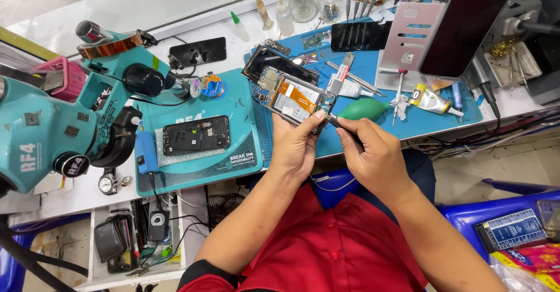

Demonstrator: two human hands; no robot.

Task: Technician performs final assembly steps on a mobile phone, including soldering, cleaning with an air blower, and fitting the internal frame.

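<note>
A dark, blank phone screen (pixel 466 27) leans upright on a stand at the back right of the desk (pixel 87 196), black glass with rounded corners; another black screen panel (pixel 360 35) lies flat on the blue mat just left of it; the opened phone (pixel 294 97) in the left hand (pixel 294 146) has an orange-and-white label on its battery; far right, on a blue seat, sits a flat blue rectangular package (pixel 512 229) with white print, beside a colourful pink and yellow wrapper (pixel 539 260); a yellow-labelled glue tube (pixel 430 101) lies near the stand.
</note>
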